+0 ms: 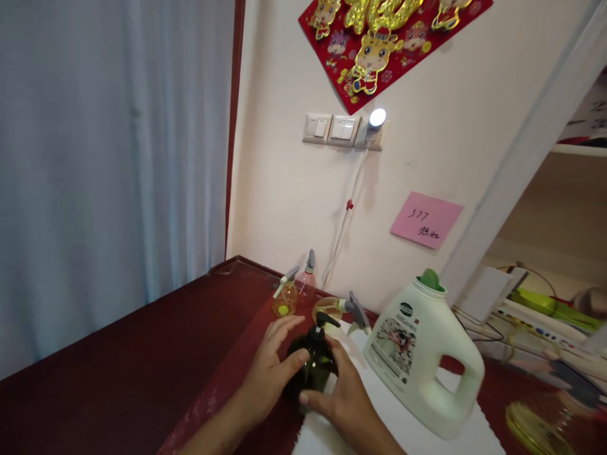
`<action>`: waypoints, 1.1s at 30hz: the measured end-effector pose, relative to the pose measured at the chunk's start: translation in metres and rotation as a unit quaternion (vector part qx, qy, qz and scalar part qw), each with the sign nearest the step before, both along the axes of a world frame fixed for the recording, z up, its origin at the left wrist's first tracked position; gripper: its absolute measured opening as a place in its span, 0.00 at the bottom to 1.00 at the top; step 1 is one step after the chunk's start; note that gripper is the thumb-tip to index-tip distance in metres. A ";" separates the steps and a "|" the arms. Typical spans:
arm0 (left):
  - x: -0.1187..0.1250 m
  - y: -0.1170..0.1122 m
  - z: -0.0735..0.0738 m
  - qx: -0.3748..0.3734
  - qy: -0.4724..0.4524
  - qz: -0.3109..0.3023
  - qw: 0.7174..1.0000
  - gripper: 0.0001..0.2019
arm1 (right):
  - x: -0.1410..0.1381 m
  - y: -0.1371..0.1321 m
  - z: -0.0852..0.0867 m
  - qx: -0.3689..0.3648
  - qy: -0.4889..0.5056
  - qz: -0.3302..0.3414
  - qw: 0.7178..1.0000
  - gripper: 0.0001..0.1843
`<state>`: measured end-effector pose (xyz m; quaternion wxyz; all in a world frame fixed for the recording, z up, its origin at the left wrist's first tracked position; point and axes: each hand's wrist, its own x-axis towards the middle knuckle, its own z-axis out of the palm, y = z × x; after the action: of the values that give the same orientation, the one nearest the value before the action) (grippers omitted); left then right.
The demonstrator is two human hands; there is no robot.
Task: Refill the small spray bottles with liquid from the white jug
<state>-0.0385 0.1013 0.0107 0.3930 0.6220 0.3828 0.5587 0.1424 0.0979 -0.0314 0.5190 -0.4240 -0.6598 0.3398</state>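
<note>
A dark green pump bottle with a black pump head, upright, its nozzle pointing right

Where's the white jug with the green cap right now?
In the head view, the white jug sits on the white cloth, just right of the person's right hand, below the pink sticky note on the wall.

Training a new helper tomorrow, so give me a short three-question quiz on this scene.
1. What do the left hand and right hand close around?
2. True or false: the pink note sits above the white jug.
3. How many spray bottles stand or lie behind the hands: A two, B three, C five?

Key: 1. The dark pump bottle. 2. True. 3. B.
</note>
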 end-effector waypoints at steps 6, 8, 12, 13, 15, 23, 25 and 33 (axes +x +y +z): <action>0.003 -0.016 0.019 -0.044 -0.017 -0.227 0.973 0.21 | 0.021 -0.037 0.010 -0.054 -0.032 0.088 0.994 0.59; 0.002 -0.018 0.018 -0.087 -0.025 -0.266 0.960 0.24 | 0.024 -0.038 0.007 -0.067 -0.036 0.107 0.991 0.62; 0.002 -0.019 0.013 -0.178 -0.073 -0.304 0.933 0.28 | 0.025 -0.034 -0.018 -0.099 -0.057 0.098 0.989 0.65; 0.002 -0.019 0.012 -0.191 -0.086 -0.310 0.927 0.28 | 0.024 -0.033 -0.027 -0.103 -0.058 0.086 0.989 0.67; 0.004 -0.019 0.014 -0.202 -0.100 -0.318 0.921 0.26 | 0.020 -0.032 -0.041 -0.091 -0.044 0.065 0.993 0.72; 0.003 -0.015 0.013 -0.207 -0.120 -0.299 0.924 0.21 | -0.001 -0.035 -0.039 -0.070 0.012 0.048 0.996 0.67; 0.002 -0.013 0.011 -0.204 -0.114 -0.286 0.929 0.21 | -0.005 -0.036 -0.034 -0.063 0.027 0.054 0.996 0.65; -0.006 -0.010 0.028 -0.190 -0.089 -0.245 0.946 0.21 | -0.007 -0.046 -0.005 -0.046 0.089 0.096 0.990 0.61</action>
<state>-0.0443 0.0916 0.0390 0.6616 0.5579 0.2810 0.4149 0.1351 0.0517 -0.0367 0.5206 -0.3498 -0.6323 0.4548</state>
